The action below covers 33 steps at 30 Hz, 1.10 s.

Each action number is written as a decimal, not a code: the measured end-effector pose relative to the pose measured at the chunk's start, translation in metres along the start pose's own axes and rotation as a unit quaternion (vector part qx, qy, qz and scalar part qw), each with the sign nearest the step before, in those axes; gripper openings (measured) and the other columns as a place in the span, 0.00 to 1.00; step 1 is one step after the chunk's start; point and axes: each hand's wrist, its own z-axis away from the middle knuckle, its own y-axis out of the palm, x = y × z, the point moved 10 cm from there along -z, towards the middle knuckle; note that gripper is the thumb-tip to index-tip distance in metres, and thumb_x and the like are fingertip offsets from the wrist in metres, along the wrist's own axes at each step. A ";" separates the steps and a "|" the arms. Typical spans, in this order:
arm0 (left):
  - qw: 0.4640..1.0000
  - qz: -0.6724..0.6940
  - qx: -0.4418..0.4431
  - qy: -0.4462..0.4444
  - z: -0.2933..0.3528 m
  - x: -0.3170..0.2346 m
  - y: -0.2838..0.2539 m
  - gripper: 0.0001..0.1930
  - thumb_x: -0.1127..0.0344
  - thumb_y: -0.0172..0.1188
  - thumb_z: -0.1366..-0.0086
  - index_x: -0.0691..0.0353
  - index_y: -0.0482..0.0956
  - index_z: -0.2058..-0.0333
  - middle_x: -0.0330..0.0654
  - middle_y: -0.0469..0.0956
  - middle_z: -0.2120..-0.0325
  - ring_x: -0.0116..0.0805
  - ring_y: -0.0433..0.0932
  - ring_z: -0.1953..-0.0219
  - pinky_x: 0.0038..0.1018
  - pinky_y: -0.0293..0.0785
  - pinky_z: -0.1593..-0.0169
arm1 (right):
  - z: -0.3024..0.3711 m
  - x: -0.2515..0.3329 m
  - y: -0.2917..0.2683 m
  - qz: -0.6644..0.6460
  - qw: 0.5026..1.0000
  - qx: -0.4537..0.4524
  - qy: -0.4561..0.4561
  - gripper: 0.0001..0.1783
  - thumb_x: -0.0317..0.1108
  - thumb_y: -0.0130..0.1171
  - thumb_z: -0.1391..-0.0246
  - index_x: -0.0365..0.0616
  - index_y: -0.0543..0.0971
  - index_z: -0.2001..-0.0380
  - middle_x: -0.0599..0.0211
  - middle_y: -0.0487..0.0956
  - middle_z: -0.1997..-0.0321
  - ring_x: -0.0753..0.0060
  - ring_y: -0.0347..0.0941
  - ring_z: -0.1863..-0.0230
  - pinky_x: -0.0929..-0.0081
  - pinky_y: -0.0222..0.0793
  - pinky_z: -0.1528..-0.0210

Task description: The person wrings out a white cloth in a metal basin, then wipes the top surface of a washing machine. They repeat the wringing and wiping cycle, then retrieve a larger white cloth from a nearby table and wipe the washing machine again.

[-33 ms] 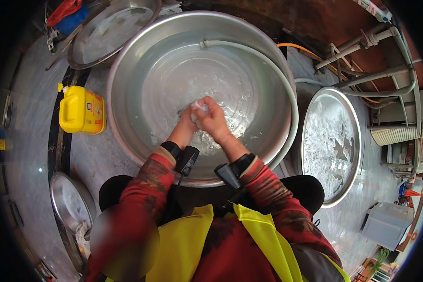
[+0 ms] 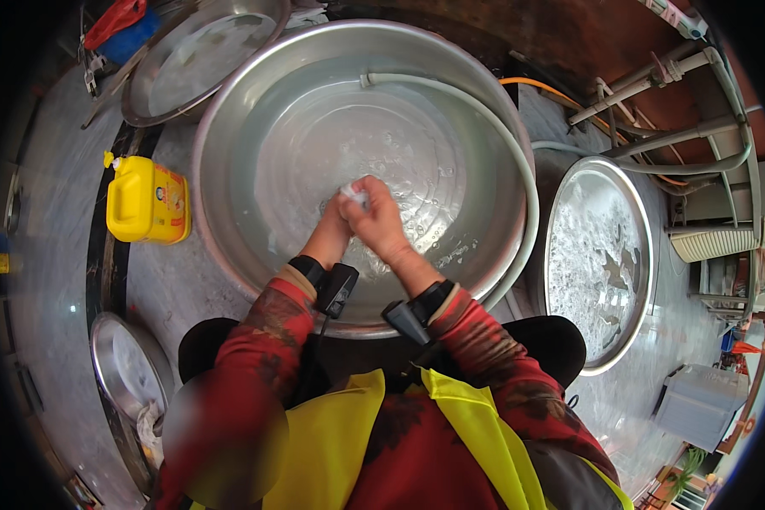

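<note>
Both of my hands are together over the middle of a large round metal basin (image 2: 223, 183) of water. A small white thing (image 2: 359, 198), perhaps a wet cloth or a little cup, shows between my fingers. My right hand (image 2: 377, 223) is closed around it from the right. My left hand (image 2: 332, 228) is pressed against it from the left, with its fingers mostly hidden behind the right hand. Ripples and bubbles surround my hands in the water. A pale hose (image 2: 512, 140) curves over the basin's right rim, its end lying in the far part.
A yellow jug (image 2: 149, 200) stands left of the basin. Right of it is a metal tub (image 2: 599, 263) of foamy water. A small metal bowl (image 2: 127, 361) sits at lower left, and another wide basin (image 2: 208, 68) at far left. Pipes and a metal rack (image 2: 697, 136) stand at right.
My right hand has shifted slightly left and turned over the white thing, which shows a bit differently. Bubbles near my hands have spread and thinned.
</note>
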 end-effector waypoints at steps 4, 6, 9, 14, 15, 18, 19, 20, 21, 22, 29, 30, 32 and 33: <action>0.994 -0.107 -0.033 -0.018 0.016 -0.009 -0.002 0.19 0.51 0.46 0.24 0.58 0.73 0.46 0.33 0.74 0.54 0.24 0.74 0.52 0.25 0.74 0.47 | 0.007 0.007 0.009 0.130 0.984 -0.101 -0.062 0.22 0.47 0.68 0.48 0.46 0.75 0.58 0.52 0.73 0.56 0.44 0.73 0.56 0.54 0.71 0.55; 0.991 0.049 -0.098 -0.078 0.008 0.005 -0.003 0.21 0.51 0.47 0.24 0.61 0.71 0.45 0.35 0.74 0.52 0.26 0.75 0.52 0.26 0.75 0.49 | -0.008 -0.016 0.000 0.153 0.979 -0.136 -0.021 0.22 0.49 0.67 0.46 0.45 0.74 0.57 0.51 0.74 0.55 0.44 0.73 0.57 0.55 0.71 0.56; 0.956 0.078 -0.233 -0.160 -0.009 0.036 -0.001 0.23 0.52 0.54 0.28 0.64 0.71 0.44 0.44 0.75 0.49 0.37 0.79 0.53 0.37 0.79 0.52 | -0.035 -0.056 -0.030 0.152 0.969 -0.184 0.070 0.20 0.48 0.63 0.42 0.42 0.75 0.58 0.46 0.76 0.54 0.41 0.75 0.57 0.54 0.71 0.54; 0.951 0.082 -0.237 -0.181 -0.016 0.051 -0.005 0.25 0.48 0.52 0.28 0.62 0.71 0.43 0.48 0.75 0.46 0.43 0.78 0.48 0.43 0.75 0.42 | -0.031 -0.072 -0.027 0.005 0.990 -0.111 0.084 0.20 0.46 0.62 0.41 0.39 0.75 0.59 0.42 0.77 0.56 0.39 0.74 0.57 0.54 0.70 0.52; 0.968 0.104 -0.187 -0.132 -0.021 0.041 0.000 0.25 0.47 0.53 0.29 0.62 0.73 0.45 0.47 0.76 0.47 0.43 0.78 0.49 0.41 0.75 0.44 | -0.023 -0.064 -0.018 0.002 0.994 -0.092 0.053 0.19 0.45 0.62 0.42 0.39 0.75 0.60 0.42 0.77 0.57 0.39 0.74 0.57 0.54 0.69 0.53; 0.957 0.157 -0.197 -0.143 -0.011 0.047 0.000 0.24 0.47 0.54 0.30 0.62 0.75 0.49 0.45 0.77 0.51 0.41 0.77 0.53 0.38 0.76 0.48 | -0.005 -0.043 -0.021 0.094 0.985 -0.137 -0.053 0.18 0.43 0.63 0.42 0.39 0.74 0.62 0.44 0.78 0.66 0.41 0.74 0.64 0.55 0.71 0.59; 0.938 0.167 -0.257 -0.162 -0.004 0.058 -0.001 0.21 0.51 0.54 0.30 0.65 0.77 0.54 0.44 0.80 0.59 0.38 0.80 0.59 0.35 0.78 0.55 | -0.005 -0.051 -0.030 0.108 0.981 -0.156 -0.040 0.17 0.43 0.63 0.42 0.39 0.74 0.64 0.45 0.78 0.69 0.45 0.74 0.68 0.57 0.71 0.62; 0.932 0.007 -0.324 -0.163 0.005 0.060 -0.006 0.21 0.52 0.56 0.31 0.67 0.76 0.55 0.45 0.80 0.60 0.38 0.81 0.60 0.35 0.77 0.56 | -0.008 -0.063 -0.045 0.121 0.975 -0.182 -0.029 0.16 0.42 0.63 0.42 0.39 0.74 0.65 0.47 0.78 0.73 0.48 0.74 0.72 0.60 0.72 0.65; 0.931 -0.022 -0.313 -0.184 0.009 0.066 -0.001 0.22 0.53 0.58 0.32 0.68 0.75 0.53 0.46 0.80 0.58 0.38 0.80 0.56 0.36 0.76 0.53 | -0.015 -0.094 -0.054 0.134 0.982 -0.124 0.056 0.18 0.43 0.63 0.43 0.39 0.76 0.60 0.42 0.80 0.63 0.37 0.77 0.63 0.51 0.73 0.58; 0.934 -0.046 -0.280 -0.219 0.009 0.074 0.006 0.23 0.53 0.59 0.32 0.69 0.74 0.51 0.48 0.79 0.55 0.39 0.79 0.53 0.38 0.75 0.51 | -0.021 -0.108 -0.063 0.208 0.972 -0.093 0.051 0.20 0.45 0.63 0.43 0.38 0.77 0.60 0.41 0.80 0.60 0.37 0.78 0.59 0.50 0.73 0.55; 0.698 -0.701 0.076 -0.121 0.005 0.079 0.006 0.46 0.57 0.66 0.40 0.51 0.50 0.27 0.62 0.43 0.27 0.64 0.52 0.28 0.46 0.60 0.31 | -0.004 -0.228 -0.077 0.221 0.967 -0.102 0.072 0.26 0.39 0.67 0.48 0.41 0.72 0.48 0.41 0.75 0.52 0.38 0.71 0.49 0.52 0.68 0.43; 0.621 -0.764 0.145 -0.097 0.012 0.091 0.008 0.46 0.57 0.66 0.40 0.48 0.52 0.27 0.62 0.44 0.27 0.68 0.52 0.29 0.46 0.60 0.32 | 0.004 -0.235 -0.065 0.230 0.970 -0.064 0.044 0.27 0.35 0.68 0.50 0.41 0.71 0.47 0.41 0.75 0.52 0.37 0.72 0.48 0.52 0.69 0.44; 0.651 -0.730 0.161 -0.133 0.016 0.105 -0.008 0.43 0.59 0.63 0.38 0.50 0.52 0.27 0.63 0.42 0.27 0.65 0.53 0.29 0.44 0.62 0.32 | 0.012 -0.267 -0.050 0.213 0.969 0.026 0.119 0.26 0.33 0.67 0.49 0.42 0.72 0.48 0.41 0.76 0.51 0.35 0.73 0.49 0.53 0.71 0.45; 0.652 -0.722 0.169 -0.160 0.015 0.110 -0.016 0.42 0.59 0.62 0.37 0.51 0.52 0.27 0.62 0.40 0.26 0.64 0.52 0.28 0.42 0.64 0.33 | 0.015 -0.272 -0.048 0.241 0.960 0.048 0.133 0.25 0.34 0.66 0.48 0.42 0.72 0.48 0.43 0.77 0.51 0.38 0.74 0.50 0.54 0.72 0.47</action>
